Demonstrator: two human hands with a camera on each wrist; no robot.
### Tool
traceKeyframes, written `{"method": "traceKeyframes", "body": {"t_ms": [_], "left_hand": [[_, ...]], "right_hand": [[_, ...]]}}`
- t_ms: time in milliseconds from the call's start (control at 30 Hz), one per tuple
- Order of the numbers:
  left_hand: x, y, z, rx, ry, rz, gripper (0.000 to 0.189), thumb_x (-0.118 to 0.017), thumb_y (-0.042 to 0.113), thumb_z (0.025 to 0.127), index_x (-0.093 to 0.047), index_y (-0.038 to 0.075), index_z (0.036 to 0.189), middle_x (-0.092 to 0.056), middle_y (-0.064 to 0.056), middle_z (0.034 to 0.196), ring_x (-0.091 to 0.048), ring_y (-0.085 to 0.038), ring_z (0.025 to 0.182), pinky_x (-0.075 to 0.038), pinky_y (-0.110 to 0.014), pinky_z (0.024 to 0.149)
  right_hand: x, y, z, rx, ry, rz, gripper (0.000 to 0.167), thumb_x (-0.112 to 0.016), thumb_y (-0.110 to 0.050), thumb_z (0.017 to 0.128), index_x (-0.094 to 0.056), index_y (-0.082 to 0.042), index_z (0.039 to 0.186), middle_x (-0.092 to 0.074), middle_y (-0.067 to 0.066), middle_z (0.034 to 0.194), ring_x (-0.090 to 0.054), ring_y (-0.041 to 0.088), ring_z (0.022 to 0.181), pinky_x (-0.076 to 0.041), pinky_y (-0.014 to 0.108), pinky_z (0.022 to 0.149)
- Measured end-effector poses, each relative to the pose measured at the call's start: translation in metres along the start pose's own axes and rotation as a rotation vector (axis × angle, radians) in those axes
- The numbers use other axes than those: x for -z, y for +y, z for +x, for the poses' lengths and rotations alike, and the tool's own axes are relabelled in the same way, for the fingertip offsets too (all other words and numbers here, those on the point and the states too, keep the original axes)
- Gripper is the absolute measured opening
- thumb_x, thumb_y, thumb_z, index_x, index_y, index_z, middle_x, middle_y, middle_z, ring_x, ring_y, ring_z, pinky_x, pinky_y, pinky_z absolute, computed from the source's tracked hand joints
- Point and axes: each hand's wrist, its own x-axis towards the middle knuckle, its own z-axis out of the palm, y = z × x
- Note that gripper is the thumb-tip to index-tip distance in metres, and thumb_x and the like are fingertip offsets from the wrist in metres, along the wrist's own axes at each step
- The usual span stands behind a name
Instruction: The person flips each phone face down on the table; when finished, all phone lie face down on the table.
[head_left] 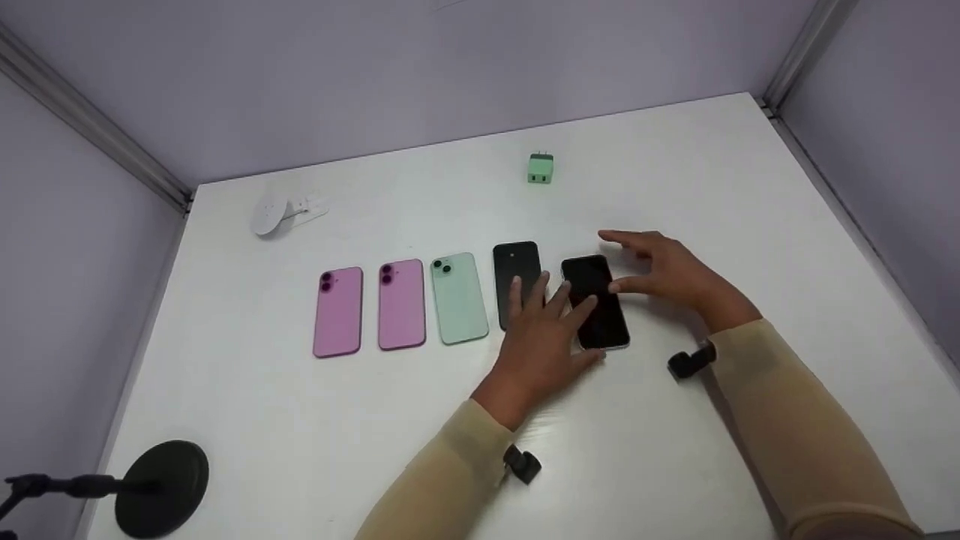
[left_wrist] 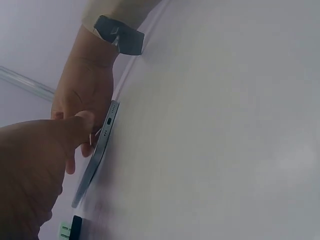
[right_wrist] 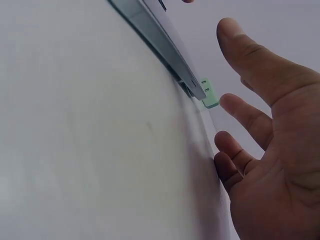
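Observation:
My left hand [head_left: 538, 349] reaches over the gap between a dark phone [head_left: 516, 262] and a phone with its black screen up [head_left: 606, 322], fingers spread. Its fingertips lie over both phones; whether they press is unclear. Just right of the screen-up phone, my right hand [head_left: 671, 277] has its thumb close to the long edge and its other fingers loosely extended. In the left wrist view the phone's end edge [left_wrist: 109, 121] with a charging port shows near my left thumb. The right wrist view shows a phone's side edge [right_wrist: 167, 47], apart from my right hand [right_wrist: 280, 125].
To the left lie a mint-green phone [head_left: 461, 304] and two pink phones, one nearer [head_left: 402, 307] and one farther left [head_left: 337, 315], backs up. A green plug charger [head_left: 540, 169] stands behind. A white disc-shaped item [head_left: 270, 215] sits back left; a black round base [head_left: 161, 487] stands front left.

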Motion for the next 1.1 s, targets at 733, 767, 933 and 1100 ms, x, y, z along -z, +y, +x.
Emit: {"method": "traceKeyframes", "body": {"t_ms": [733,767,933,1100], "left_hand": [[-0.003,0.000,0.006,0.003,-0.030,0.047,0.053,-0.058,0.065,0.105,-0.066,0.041,0.152,-0.067,-0.004,0.155,-0.028,-0.038,0.167,-0.010,-0.070,0.134],[-0.004,0.000,0.006,0.000,-0.024,0.049,0.053,-0.058,0.065,0.105,-0.066,0.041,0.151,-0.067,-0.003,0.154,-0.028,-0.038,0.167,-0.010,-0.070,0.134],[-0.006,-0.003,0.005,-0.020,0.007,0.046,0.055,-0.056,0.066,0.104,-0.066,0.039,0.151,-0.068,-0.004,0.153,-0.031,-0.035,0.167,-0.011,-0.069,0.134],[-0.007,-0.006,0.003,-0.029,0.003,0.039,0.057,-0.052,0.065,0.106,-0.062,0.039,0.155,-0.067,-0.003,0.155,-0.031,-0.030,0.167,-0.010,-0.068,0.135]], "right_hand": [[0.011,-0.002,0.000,0.028,-0.113,-0.176,0.095,-0.090,-0.010,0.090,-0.042,-0.031,0.170,-0.053,0.003,0.168,-0.036,0.039,0.157,-0.031,0.065,0.129],[0.011,-0.002,0.000,0.026,-0.113,-0.173,0.096,-0.090,-0.010,0.090,-0.042,-0.031,0.170,-0.053,0.003,0.167,-0.036,0.039,0.156,-0.031,0.065,0.128],[0.011,0.000,0.005,-0.009,-0.102,-0.158,0.096,-0.093,-0.013,0.087,-0.046,-0.035,0.167,-0.052,0.007,0.167,-0.037,0.040,0.158,-0.032,0.065,0.128],[0.011,0.005,0.007,-0.051,-0.060,-0.106,0.097,-0.095,-0.018,0.085,-0.046,-0.039,0.166,-0.056,0.003,0.166,-0.040,0.040,0.157,-0.034,0.064,0.128]]}}
